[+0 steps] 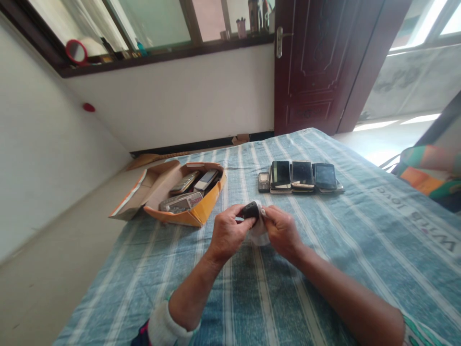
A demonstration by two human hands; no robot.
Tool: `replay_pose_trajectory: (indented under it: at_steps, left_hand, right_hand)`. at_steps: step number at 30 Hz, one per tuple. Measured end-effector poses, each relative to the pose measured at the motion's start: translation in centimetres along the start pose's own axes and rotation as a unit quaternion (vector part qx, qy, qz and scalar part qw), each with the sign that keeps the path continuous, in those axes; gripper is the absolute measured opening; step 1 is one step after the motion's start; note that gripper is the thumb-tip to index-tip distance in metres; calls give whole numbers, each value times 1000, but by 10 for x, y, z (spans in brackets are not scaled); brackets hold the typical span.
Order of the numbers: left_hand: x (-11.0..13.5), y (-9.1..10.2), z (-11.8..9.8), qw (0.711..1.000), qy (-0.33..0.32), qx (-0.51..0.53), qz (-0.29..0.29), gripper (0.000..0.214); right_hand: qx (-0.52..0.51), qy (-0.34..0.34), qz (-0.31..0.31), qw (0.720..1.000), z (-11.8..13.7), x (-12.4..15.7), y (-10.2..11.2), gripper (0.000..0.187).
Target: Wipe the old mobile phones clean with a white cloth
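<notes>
Rounded black device [250, 209]; limp white material [260, 231]

Device [250, 209] in left hand [227, 231]: black. Wrapping [260, 233] at right hand [286, 233]: whitish. Box [211, 203], left of both hands: orange outside, brown inside. Large phones [302, 174], beyond the hands to the right: dark screens, middle one pale-framed. Cloth [248, 298] beneath: mottled blue, white stripes, grey lettering [418, 218] rightward. Door [315, 57], far beyond: dark red.
</notes>
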State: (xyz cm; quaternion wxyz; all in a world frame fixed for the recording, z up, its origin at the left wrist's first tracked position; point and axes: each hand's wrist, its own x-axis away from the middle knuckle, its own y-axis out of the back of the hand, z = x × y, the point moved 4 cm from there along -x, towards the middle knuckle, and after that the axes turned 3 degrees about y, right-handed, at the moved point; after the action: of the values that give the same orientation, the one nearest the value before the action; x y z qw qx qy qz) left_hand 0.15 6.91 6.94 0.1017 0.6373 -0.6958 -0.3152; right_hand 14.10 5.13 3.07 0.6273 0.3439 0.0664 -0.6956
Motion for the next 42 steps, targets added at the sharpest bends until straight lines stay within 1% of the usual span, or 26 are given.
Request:
replay_pose_trajectory:
  at_steps: [4, 6, 8, 10, 11, 13, 15, 17, 19, 20, 22, 24, 26, 27, 30, 33, 35, 37, 38, 40, 42]
  left_hand:
    - [-4, 1, 10, 997, 34, 56, -28, 20]
    - [-6, 1, 16, 990, 67, 115, -43, 24]
    - [-7, 0, 20, 971, 115, 200, -60, 28]
    - [-7, -2, 21, 945, 162, 274, -78, 31]
    - [-6, -3, 20, 934, 181, 297, -86, 31]
    - [-5, -6, 19, 920, 204, 321, -93, 32]
    - [-3, -10, 18, 916, 212, 326, -92, 32]
    - [-1, -13, 20, 922, 209, 316, -83, 31]
    - [-2, -14, 22, 939, 188, 279, -68, 31]
    - [-2, -13, 23, 951, 172, 250, -58, 31]
    - [-4, -9, 23, 977, 127, 169, -40, 36]
    - [-6, -3, 21, 992, 87, 84, -33, 48]
    - [-7, 0, 17, 998, 63, 16, -17, 56]
    - [-7, 1, 16, 998, 58, -10, -3, 56]
    - [-6, -2, 15, 995, 57, -69, 38, 57]
    - [-3, -8, 16, 991, 51, -109, 65, 58]
    - [-1, -11, 16, 988, 34, -134, 63, 53]
    - [1, -13, 16, 985, 8, -162, 53, 45]
    - [1, -14, 16, 983, -4, -177, 47, 42]
    - [2, -16, 16, 978, -21, -205, 40, 34]
    - [2, -17, 16, 973, -30, -226, 35, 26]
  right_hand:
    - [103, 19, 36, 994, -7, 4, -3, 25]
    - [121, 5, 47, 992, -12, 3, -2, 25]
    - [103, -28, 42, 993, -17, 0, 2, 26]
    - [58, -68, 21, 996, -21, -3, 7, 25]
    - [27, -87, 8, 996, -21, -5, 8, 24]
    - [-59, -126, -8, 990, -22, -6, 8, 21]
    - [-166, -182, -10, 969, -23, -4, 3, 20]
    - [-270, -256, -7, 928, -25, -2, -4, 20]
    - [-335, -309, -19, 890, -27, 0, -7, 21]
    - [-352, -321, -27, 879, -28, 0, -7, 22]
    - [-364, -325, -39, 872, -29, -2, -5, 24]
    - [-364, -324, -43, 872, -31, -3, -2, 26]
    - [-356, -322, -44, 876, -32, -4, 0, 27]
    - [-347, -320, -46, 880, -33, -4, 2, 27]
    - [-299, -309, -50, 901, -36, -6, 6, 22]
    - [-232, -280, -48, 930, -39, -8, 12, 16]
    - [-160, -239, -46, 957, -39, -10, 16, 16]
    - [-64, -175, -43, 982, -38, -10, 20, 19]
    - [-12, -137, -41, 990, -37, -10, 20, 21]
    - [80, -55, -31, 995, -32, -7, 19, 26]
    - [149, 29, -5, 988, -23, -3, 12, 30]
